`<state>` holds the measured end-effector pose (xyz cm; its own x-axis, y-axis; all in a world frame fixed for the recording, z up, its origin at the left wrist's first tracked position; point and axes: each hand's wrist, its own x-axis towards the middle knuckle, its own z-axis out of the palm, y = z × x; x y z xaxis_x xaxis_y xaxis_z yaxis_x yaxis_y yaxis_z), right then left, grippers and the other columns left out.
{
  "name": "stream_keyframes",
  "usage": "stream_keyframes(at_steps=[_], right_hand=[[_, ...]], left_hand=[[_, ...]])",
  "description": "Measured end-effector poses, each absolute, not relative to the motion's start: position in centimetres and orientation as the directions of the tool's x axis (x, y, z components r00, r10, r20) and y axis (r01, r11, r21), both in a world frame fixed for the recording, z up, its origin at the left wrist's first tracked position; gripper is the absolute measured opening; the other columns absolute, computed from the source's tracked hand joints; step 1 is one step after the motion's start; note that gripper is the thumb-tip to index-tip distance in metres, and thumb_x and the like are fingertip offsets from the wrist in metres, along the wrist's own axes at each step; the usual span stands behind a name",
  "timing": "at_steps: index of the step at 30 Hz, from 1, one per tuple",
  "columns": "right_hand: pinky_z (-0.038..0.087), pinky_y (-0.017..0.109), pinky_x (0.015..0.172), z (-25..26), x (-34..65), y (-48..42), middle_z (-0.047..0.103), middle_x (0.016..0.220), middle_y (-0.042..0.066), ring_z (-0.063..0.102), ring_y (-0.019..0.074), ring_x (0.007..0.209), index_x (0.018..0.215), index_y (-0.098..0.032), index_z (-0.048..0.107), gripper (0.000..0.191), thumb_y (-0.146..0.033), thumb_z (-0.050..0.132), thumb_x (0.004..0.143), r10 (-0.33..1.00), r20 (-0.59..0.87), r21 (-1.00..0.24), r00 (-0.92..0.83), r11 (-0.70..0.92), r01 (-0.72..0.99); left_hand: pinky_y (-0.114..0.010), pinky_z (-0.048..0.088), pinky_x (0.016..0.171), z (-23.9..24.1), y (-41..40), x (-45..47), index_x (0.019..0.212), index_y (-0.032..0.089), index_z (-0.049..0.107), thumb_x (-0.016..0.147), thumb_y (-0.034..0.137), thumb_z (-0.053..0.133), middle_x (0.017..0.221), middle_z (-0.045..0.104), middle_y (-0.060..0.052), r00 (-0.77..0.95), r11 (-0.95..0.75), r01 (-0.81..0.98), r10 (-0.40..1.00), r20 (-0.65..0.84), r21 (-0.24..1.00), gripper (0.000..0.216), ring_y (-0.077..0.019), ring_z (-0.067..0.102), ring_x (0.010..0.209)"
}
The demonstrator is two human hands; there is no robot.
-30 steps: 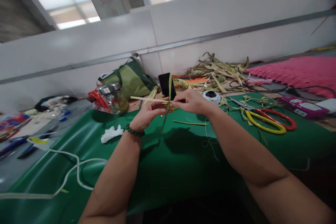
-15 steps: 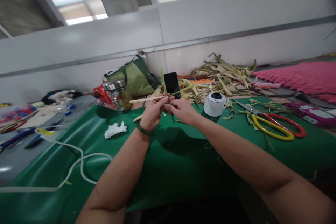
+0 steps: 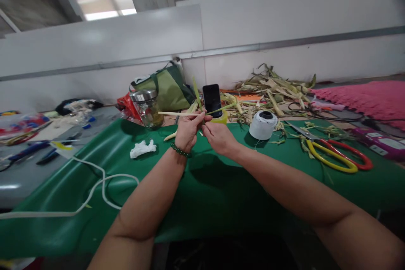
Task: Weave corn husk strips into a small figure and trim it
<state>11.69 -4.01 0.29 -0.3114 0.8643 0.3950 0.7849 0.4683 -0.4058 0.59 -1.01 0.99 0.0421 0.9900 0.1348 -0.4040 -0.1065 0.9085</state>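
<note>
Both hands meet above the green table cover [image 3: 202, 185], just in front of a black phone [image 3: 211, 99] propped upright. My left hand [image 3: 189, 128], with a green bead bracelet at the wrist, is closed on a crossing of thin leaf strips [image 3: 177, 114]: a pale strip sticks out to the left and green ones point up and to the right. My right hand [image 3: 218, 135] pinches the same crossing from the right, fingers pressed together. A white spool of thread [image 3: 263, 125] stands just right of my hands.
Yellow and red scissors [image 3: 335, 158] lie at the right. A glass jar [image 3: 147, 107] and green bag [image 3: 164, 88] stand behind left. A heap of dried leaves [image 3: 275, 86], pink cloth [image 3: 363, 97], crumpled tissue [image 3: 143, 148] and white cord [image 3: 95, 190] surround the cover.
My hands have drawn closer together and the strips have been turned: the green strip that hung down a second ago now points up and right. The view has tilted down slightly.
</note>
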Motion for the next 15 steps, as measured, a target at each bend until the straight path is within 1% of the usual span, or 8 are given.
stream_keyframes(at_steps=[3,6,9,11,13,14,15], right_hand=[[0.028,0.029,0.060,0.3,11.5,-4.0,0.064,0.074,0.006,0.052,0.0161,0.064,0.078,-0.015,0.060,0.032,-0.022,0.035,0.097,0.875,0.382,-0.395,-0.297,0.445,0.803],[0.030,0.029,0.060,0.3,11.4,-4.0,0.064,0.073,0.007,0.054,0.0167,0.065,0.080,-0.015,0.061,0.033,-0.022,0.034,0.097,0.881,0.377,-0.399,-0.287,0.434,0.808],[0.032,0.028,0.061,0.3,11.1,-4.1,0.064,0.072,0.007,0.055,0.0163,0.064,0.080,-0.014,0.061,0.033,-0.021,0.034,0.097,0.894,0.361,-0.424,-0.265,0.411,0.807],[0.031,0.027,0.060,0.3,10.8,-4.4,0.062,0.068,0.006,0.054,0.0153,0.061,0.078,-0.015,0.060,0.034,-0.021,0.033,0.098,0.898,0.350,-0.450,-0.268,0.412,0.792],[0.030,0.027,0.058,0.2,10.7,-4.8,0.060,0.064,0.004,0.051,0.0142,0.058,0.073,-0.016,0.059,0.035,-0.023,0.035,0.098,0.876,0.354,-0.450,-0.327,0.466,0.762],[0.029,0.027,0.057,0.2,10.9,-4.9,0.059,0.062,0.003,0.050,0.0136,0.056,0.068,-0.017,0.058,0.035,-0.024,0.039,0.097,0.854,0.362,-0.440,-0.374,0.510,0.739],[0.028,0.027,0.056,0.2,11.2,-4.9,0.057,0.060,0.002,0.048,0.0130,0.054,0.063,-0.018,0.056,0.036,-0.027,0.042,0.095,0.826,0.375,-0.425,-0.420,0.556,0.715]], left_hand=[[-0.021,0.047,0.055,0.8,-0.9,0.7,0.064,0.012,0.069,0.058,0.021,0.084,0.055,0.069,-0.003,0.022,-0.120,-0.420,0.990,0.142,0.900,0.019,-0.0113,0.062,0.051],[-0.021,0.047,0.056,0.6,-0.9,1.0,0.065,0.013,0.069,0.053,0.024,0.086,0.055,0.070,-0.002,-0.007,-0.151,-0.447,0.986,0.165,0.882,0.023,-0.0128,0.065,0.055],[-0.022,0.048,0.061,0.6,-0.7,1.1,0.067,0.012,0.068,0.053,0.026,0.086,0.055,0.069,-0.002,-0.013,-0.159,-0.461,0.985,0.172,0.873,0.027,-0.0135,0.066,0.056],[-0.023,0.049,0.064,0.8,-0.3,0.7,0.068,0.012,0.067,0.054,0.025,0.085,0.054,0.068,-0.001,-0.053,-0.182,-0.485,0.982,0.179,0.856,0.026,-0.0125,0.066,0.056],[-0.022,0.049,0.065,1.2,0.3,-0.2,0.068,0.013,0.066,0.057,0.022,0.083,0.054,0.066,0.001,-0.148,-0.236,-0.510,0.971,0.186,0.827,0.023,-0.0102,0.064,0.054],[-0.021,0.048,0.065,1.4,0.6,-0.7,0.066,0.013,0.064,0.059,0.021,0.082,0.052,0.065,0.003,-0.211,-0.269,-0.514,0.960,0.184,0.814,0.021,-0.0088,0.062,0.053],[-0.021,0.048,0.064,1.5,0.9,-1.3,0.066,0.014,0.064,0.061,0.020,0.081,0.051,0.063,0.004,-0.239,-0.286,-0.506,0.953,0.186,0.814,0.019,-0.0081,0.061,0.053]])
